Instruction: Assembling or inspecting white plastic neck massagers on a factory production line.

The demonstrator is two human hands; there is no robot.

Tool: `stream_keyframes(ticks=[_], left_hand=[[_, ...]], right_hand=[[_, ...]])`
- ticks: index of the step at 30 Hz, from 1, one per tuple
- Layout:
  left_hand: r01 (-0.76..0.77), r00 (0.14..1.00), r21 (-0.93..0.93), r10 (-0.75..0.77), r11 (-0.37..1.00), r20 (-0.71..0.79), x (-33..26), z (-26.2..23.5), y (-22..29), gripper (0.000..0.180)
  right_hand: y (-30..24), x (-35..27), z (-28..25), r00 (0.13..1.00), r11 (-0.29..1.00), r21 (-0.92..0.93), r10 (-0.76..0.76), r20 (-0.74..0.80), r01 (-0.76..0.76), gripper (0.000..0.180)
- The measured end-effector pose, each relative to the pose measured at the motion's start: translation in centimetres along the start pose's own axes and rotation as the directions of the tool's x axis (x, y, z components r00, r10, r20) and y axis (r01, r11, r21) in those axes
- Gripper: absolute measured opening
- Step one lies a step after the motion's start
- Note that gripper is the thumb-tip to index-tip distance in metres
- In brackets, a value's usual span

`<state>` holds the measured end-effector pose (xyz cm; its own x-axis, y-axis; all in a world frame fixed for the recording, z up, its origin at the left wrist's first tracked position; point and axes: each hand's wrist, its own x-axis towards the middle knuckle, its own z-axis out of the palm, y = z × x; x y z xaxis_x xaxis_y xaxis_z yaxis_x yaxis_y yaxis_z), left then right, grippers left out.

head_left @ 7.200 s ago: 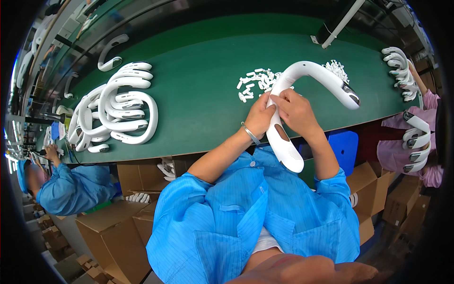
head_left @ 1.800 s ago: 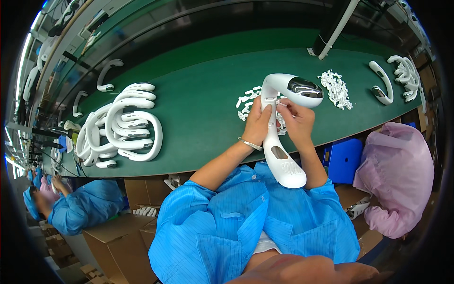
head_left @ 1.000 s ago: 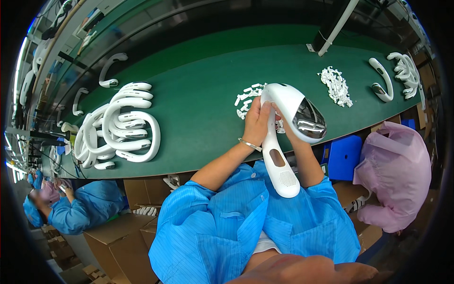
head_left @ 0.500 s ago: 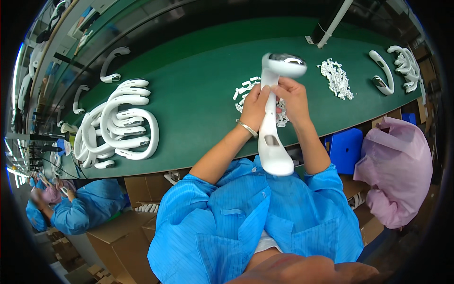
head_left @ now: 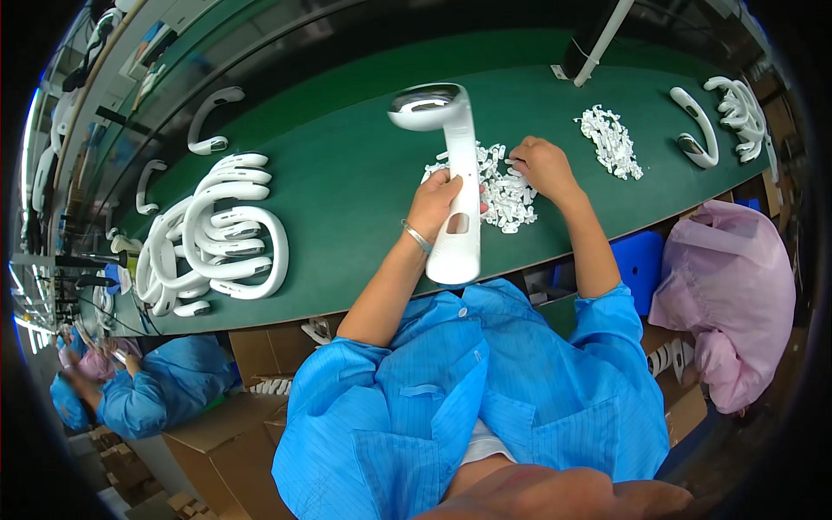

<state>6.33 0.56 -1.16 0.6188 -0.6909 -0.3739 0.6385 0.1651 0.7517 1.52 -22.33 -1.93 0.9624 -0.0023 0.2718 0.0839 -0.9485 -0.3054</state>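
A white, curved plastic neck fan [head_left: 464, 152] is gripped in my left hand [head_left: 431, 205], whose fingers wrap round its middle. Its glossy dark-and-silver end points up and away to the left, and an oblong opening shows in the lower end near my chest. At the right edge of a pile of small white plastic parts [head_left: 510, 206], my right hand [head_left: 546, 166] has its fingertips pinched together. What sits between those fingertips is too small to make out. The neck fan hides the left part of the pile.
A heap of white neck fans [head_left: 251, 234] lies on the green table [head_left: 347, 173] at left. To the right are a second pile of small parts [head_left: 611, 143], a single neck fan [head_left: 698, 130] and more beyond. A pole [head_left: 602, 43] stands behind; a person in pink [head_left: 719, 295] is at right.
My right hand has let go of the neck fan and moved to the small parts. My left hand has shifted left and turned the neck fan, so its glossy end now points left.
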Motion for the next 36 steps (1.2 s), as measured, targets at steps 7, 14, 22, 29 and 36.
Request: stream_keyframes(ticks=[7, 14, 22, 29, 36], left_hand=[[-0.039, 0.996, -0.068, 0.045, 0.997, 0.076, 0.1, 0.6, -0.5, 0.037], [-0.043, 0.998, -0.146, 0.048, 0.988, 0.03, 0.4, 2.6, -0.5, 0.036], [-0.154, 0.988, -0.094, 0.155, 0.984, -0.007, 0.9, 3.3, -1.3, 0.037], [-0.236, 0.971, -0.16, 0.24, 0.958, 0.007, 0.9, 4.1, -2.0, 0.042], [-0.247, 0.969, -0.134, 0.246, 0.96, -0.024, 0.2, 5.0, -1.9, 0.032]], right_hand=[[1.0, 0.0, 0.3, 0.989, 0.991, 0.115, -0.054, -0.138, 0.07, 0.009], [-2.9, -1.7, -2.6, 0.934, 0.137, 0.957, 0.29, 0.208, -0.256, 0.018], [-5.2, -2.9, -1.3, 0.939, 0.067, 0.981, 0.309, 0.152, -0.18, 0.023], [-5.7, -3.6, 3.4, 0.787, 0.308, 0.947, 0.605, -0.119, -0.093, 0.015], [-3.8, -4.3, 6.5, 0.832, 0.33, 0.94, 0.543, -0.111, -0.09, 0.015]])
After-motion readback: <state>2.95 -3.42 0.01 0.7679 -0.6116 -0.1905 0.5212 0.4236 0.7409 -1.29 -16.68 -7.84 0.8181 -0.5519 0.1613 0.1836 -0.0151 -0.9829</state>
